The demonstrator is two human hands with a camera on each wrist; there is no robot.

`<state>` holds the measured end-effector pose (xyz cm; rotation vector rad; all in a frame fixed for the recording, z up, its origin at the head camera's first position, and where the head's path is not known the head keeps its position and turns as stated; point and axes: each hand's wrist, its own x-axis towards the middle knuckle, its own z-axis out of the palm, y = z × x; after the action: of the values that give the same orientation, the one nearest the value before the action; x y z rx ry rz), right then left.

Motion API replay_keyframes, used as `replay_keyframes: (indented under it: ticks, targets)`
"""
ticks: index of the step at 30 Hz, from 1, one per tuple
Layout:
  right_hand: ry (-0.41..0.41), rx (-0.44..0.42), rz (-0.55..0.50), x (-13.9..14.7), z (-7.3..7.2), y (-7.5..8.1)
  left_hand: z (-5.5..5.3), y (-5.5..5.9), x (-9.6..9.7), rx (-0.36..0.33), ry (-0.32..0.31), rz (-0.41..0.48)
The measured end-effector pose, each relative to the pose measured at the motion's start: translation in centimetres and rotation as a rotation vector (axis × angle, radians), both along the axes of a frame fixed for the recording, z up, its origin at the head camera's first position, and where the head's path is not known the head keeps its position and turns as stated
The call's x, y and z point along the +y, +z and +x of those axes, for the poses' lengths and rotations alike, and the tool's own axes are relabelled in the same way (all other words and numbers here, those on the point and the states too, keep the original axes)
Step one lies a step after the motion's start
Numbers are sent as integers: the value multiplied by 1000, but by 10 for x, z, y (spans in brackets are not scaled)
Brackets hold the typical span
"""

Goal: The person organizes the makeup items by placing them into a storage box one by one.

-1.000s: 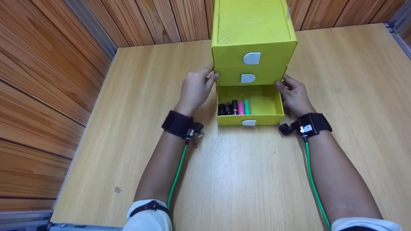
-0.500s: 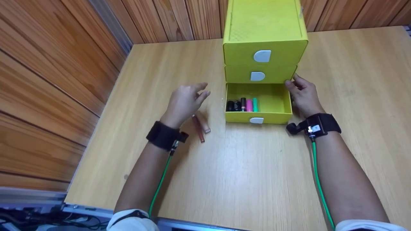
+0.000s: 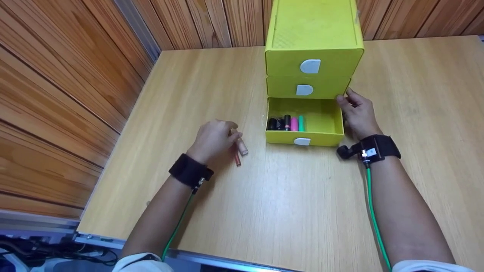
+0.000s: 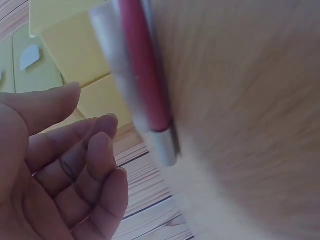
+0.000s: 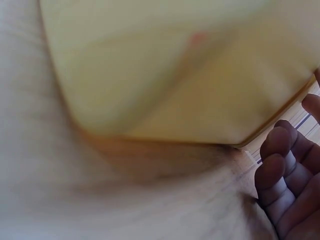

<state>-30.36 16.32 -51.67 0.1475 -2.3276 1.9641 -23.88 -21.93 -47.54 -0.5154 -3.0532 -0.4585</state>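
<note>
My left hand (image 3: pixel 213 139) is low over the table, its fingers bent loosely and its thumb apart. At its fingertips lie a slim red-brown tube (image 3: pixel 237 158) and a pale pink tube (image 3: pixel 242 147), partly hidden by the hand. The left wrist view shows the red tube (image 4: pixel 145 70) with a silver end, outside the fingers. A yellow-green drawer cabinet (image 3: pixel 314 28) stands at the back. My right hand (image 3: pixel 361 117) holds its front right edge, thumb at the front corner and fingers along the side.
The cabinet's bottom drawer (image 3: pixel 321 139) is pulled out. Several small black, pink and green tubes (image 3: pixel 294 124) stand at its left. Two upper drawers with white tabs (image 3: pixel 310 66) are closed. Wood-panelled walls (image 3: pixel 56 75) border the table (image 3: pixel 272 211).
My left hand has let go of the cabinet's left side and come down toward me to the two tubes, which its arm had mostly hidden. The right hand keeps its hold.
</note>
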Motion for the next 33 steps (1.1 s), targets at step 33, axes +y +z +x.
replay_keyframes:
  ticks: [33]
  targets:
    - [8, -46, 11, 2, 2, 5, -23, -4, 50, -142, 46, 43]
